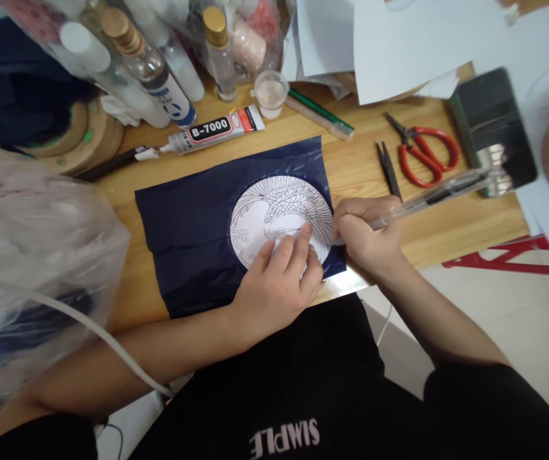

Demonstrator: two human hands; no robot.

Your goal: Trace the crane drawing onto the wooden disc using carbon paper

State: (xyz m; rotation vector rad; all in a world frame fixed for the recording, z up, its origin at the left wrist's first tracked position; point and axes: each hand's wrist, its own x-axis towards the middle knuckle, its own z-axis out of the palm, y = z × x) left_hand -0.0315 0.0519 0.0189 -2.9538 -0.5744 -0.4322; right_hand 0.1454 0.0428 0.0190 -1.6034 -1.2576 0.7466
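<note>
A round white paper cutout (281,198) printed with a line drawing of a crane lies on a dark blue cloth (188,230) on the wooden table. My left hand (279,278) rests flat on the lower part of the paper, fingers spread and holding nothing. In my right hand (368,233) is a clear pen (422,201), its tip end at the right edge of the paper and mostly hidden by my fingers. The pen's back end points to the upper right.
Behind the cloth lie a B-7000 glue tube (217,131), a small plastic cup (271,92) and a green pen (320,108). Red-handled scissors (428,153), black tweezers (388,169) and a phone (492,121) lie to the right. Bottles (152,76) crowd the back left, near a plastic bag (39,236).
</note>
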